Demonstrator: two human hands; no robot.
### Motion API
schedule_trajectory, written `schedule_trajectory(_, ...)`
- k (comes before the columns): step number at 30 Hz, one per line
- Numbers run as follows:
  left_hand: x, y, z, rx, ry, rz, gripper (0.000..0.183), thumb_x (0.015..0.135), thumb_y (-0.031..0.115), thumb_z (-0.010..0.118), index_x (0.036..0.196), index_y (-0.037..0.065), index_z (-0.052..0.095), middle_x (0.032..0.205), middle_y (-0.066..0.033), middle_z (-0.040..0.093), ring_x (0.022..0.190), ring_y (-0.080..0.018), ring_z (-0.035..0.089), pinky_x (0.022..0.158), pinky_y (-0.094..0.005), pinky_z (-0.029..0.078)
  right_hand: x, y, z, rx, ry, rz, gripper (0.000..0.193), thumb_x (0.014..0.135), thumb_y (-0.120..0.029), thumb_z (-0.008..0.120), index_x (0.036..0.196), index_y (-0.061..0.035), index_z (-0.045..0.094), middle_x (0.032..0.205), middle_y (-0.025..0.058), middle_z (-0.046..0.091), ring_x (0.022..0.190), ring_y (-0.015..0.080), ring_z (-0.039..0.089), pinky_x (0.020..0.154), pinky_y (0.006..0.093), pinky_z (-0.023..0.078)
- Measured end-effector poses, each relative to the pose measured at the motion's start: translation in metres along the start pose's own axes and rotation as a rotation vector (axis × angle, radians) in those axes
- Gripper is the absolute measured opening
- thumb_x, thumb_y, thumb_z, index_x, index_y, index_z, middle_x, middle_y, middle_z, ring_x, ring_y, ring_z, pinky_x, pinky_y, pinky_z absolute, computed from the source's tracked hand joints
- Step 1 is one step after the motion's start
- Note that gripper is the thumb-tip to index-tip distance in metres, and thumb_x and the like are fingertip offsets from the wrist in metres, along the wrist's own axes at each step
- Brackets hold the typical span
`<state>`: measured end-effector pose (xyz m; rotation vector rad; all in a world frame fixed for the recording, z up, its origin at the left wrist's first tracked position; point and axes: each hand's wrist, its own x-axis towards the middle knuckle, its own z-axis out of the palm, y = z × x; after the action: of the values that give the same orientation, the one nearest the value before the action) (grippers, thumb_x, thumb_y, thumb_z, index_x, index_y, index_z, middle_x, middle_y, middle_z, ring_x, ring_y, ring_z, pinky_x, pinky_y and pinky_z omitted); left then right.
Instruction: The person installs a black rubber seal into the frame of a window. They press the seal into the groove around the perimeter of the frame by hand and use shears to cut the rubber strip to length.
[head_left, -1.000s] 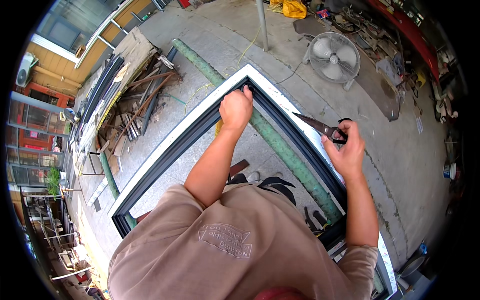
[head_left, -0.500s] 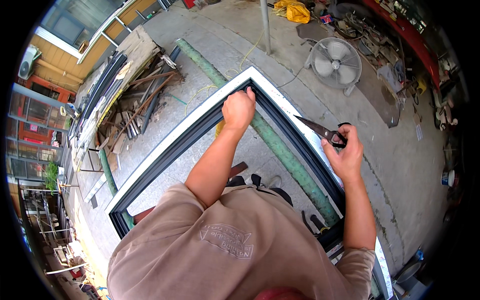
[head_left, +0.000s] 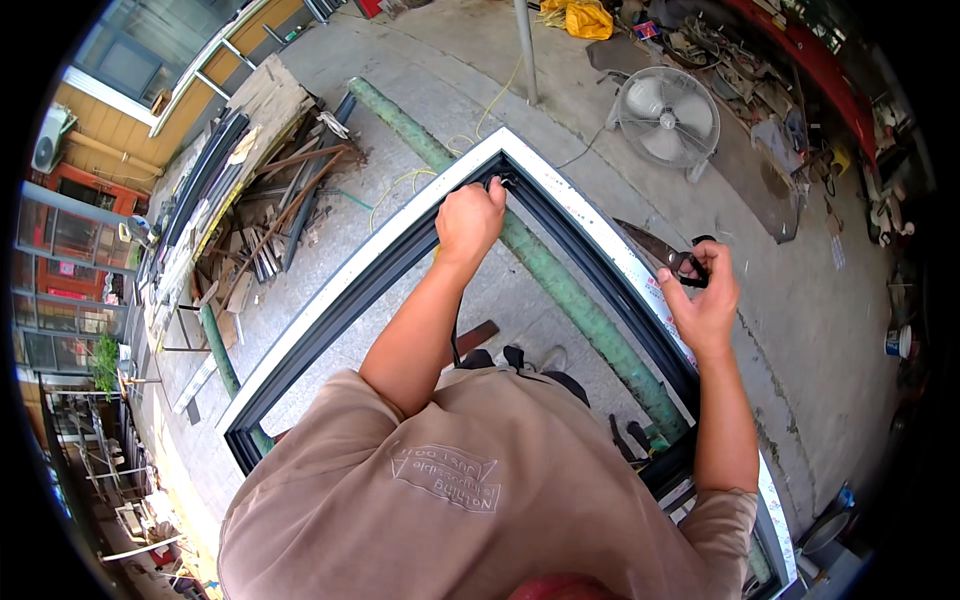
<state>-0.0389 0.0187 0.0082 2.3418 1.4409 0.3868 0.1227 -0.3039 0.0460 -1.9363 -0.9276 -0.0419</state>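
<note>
Left hand [head_left: 468, 225] — at grooved frame [head_left: 600, 272] | right hand [head_left: 706, 308] — pointed metal scissors [head_left: 662, 252]

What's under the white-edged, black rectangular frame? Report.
Under the frame: two mottled green poles and grey floor. The brown fabric shirt hides much of the rest.

A brown short-slv. tee [head_left: 400, 540] is worn, marked w/ a pale outlined print [head_left: 447, 478] incl. lettering. Dk. legwear [head_left: 568, 388] & lt.-coloured shoes [head_left: 553, 357] are partly seen.
</note>
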Motion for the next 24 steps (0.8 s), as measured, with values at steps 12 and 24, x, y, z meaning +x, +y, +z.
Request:
schedule_trajectory(12,0.006,-0.001,0.016,0.006,0.121,0.096,0.054,0.111,0.045,0.064,0.087,0.001,0.083,0.087,-0.0306,0.08,0.084,-0.051,0.081,0.083,-0.0586,0.066,-0.022,-0.02,0.004,0.276,-0.115,0.149,0.044,0.092,-0.006,0.088,0.124,-0.0025,0.058,0.099,0.0018,0.064,0.089,0.0114,0.061,0.086,0.029,0.054)
schedule_trajectory(24,0.005,0.005,0.026,0.039,0.168,0.026,0.055,0.113,0.046,0.062,0.087,0.002,0.084,0.087,-0.0294,0.081,0.082,-0.0513,0.08,0.081,-0.0603,0.066,-0.021,-0.019,0.006,0.422,-0.094,0.212,0.041,0.093,-0.002,0.085,0.123,-0.0035,0.057,0.102,0.0014,0.065,0.093,0.0111,0.059,0.09,0.0283,0.051)
